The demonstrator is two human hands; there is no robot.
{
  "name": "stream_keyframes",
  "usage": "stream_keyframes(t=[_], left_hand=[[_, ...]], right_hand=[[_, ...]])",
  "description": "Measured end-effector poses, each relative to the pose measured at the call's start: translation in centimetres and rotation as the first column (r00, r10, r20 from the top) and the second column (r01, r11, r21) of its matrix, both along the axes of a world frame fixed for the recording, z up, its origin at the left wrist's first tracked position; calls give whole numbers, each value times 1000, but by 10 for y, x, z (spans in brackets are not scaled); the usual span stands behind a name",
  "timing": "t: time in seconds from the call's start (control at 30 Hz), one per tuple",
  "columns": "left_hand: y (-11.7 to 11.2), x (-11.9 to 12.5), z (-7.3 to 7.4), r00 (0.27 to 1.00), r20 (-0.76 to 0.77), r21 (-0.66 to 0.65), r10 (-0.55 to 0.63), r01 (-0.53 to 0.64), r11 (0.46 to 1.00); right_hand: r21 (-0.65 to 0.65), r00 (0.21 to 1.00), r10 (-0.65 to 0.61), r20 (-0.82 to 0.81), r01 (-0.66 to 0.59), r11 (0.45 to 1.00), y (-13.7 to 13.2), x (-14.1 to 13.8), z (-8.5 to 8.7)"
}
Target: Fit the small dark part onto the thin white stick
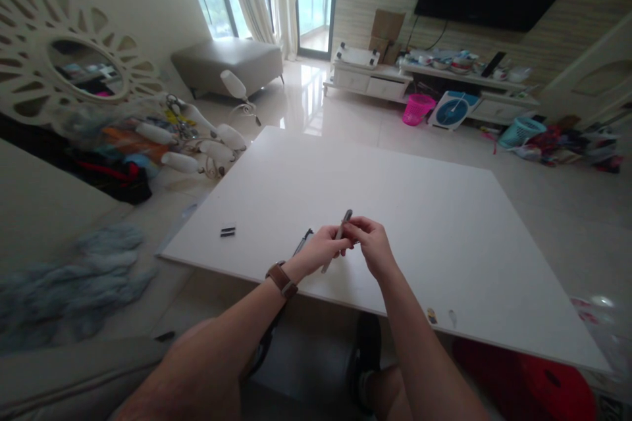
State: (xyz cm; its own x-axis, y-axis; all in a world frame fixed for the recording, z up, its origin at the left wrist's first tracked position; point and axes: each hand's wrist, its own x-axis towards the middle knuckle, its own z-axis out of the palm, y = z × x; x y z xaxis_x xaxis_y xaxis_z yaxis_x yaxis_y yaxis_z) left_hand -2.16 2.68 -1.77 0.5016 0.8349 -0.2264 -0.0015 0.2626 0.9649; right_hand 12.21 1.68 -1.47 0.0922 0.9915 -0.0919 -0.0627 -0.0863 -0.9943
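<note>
My left hand [323, 248] is closed around a slim grey pen-shaped tool [340, 233], which is tilted with its dark end up and away from me. At the upper part of this tool, my right hand [371, 238] pinches with thumb and fingers; whether it grips the tool or a small part beside it I cannot make out. Both hands are just above the near side of the white table [419, 210]. Partly hidden behind my left hand lies a second slim tool [303, 241] with a black end. Two small black strips [228, 232] rest further left.
Two small flat pieces, one a yellow sticker-like piece [432, 316], lie near the table's front edge. A chandelier [212, 145] with white shades stands by its left edge. Beyond are a pink basket [417, 109], a TV cabinet [385, 87] and a grey ottoman [232, 66].
</note>
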Motion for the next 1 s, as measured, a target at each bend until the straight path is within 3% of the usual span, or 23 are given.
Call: stream_keyframes(t=[0.07,0.2,0.33,0.47,0.67,0.87,1.0], left_hand=[[-1,-1,-3,999,-29,11,-18,19,1000],[-1,-5,-13,983,-181,51,16,-7,999],[0,-7,-15,979,-167,32,115,-112,993],[4,-6,-9,979,-26,-72,201,-203,977],[10,-7,-6,944,87,-146,318,-303,942],[14,-9,-7,907,120,-165,405,-384,909],[11,-9,-5,912,87,-129,400,-388,913]], right_hand=[[82,987,-142,-74,148,986,3,3,3],[154,884,-407,-231,446,882,6,16,11],[155,866,-474,-159,497,854,2,26,16],[202,915,-400,-61,404,892,-3,25,14],[210,963,-188,191,147,967,-5,23,9],[215,902,-56,428,-42,976,-10,19,7],[249,836,-16,549,-145,957,-11,18,6]])
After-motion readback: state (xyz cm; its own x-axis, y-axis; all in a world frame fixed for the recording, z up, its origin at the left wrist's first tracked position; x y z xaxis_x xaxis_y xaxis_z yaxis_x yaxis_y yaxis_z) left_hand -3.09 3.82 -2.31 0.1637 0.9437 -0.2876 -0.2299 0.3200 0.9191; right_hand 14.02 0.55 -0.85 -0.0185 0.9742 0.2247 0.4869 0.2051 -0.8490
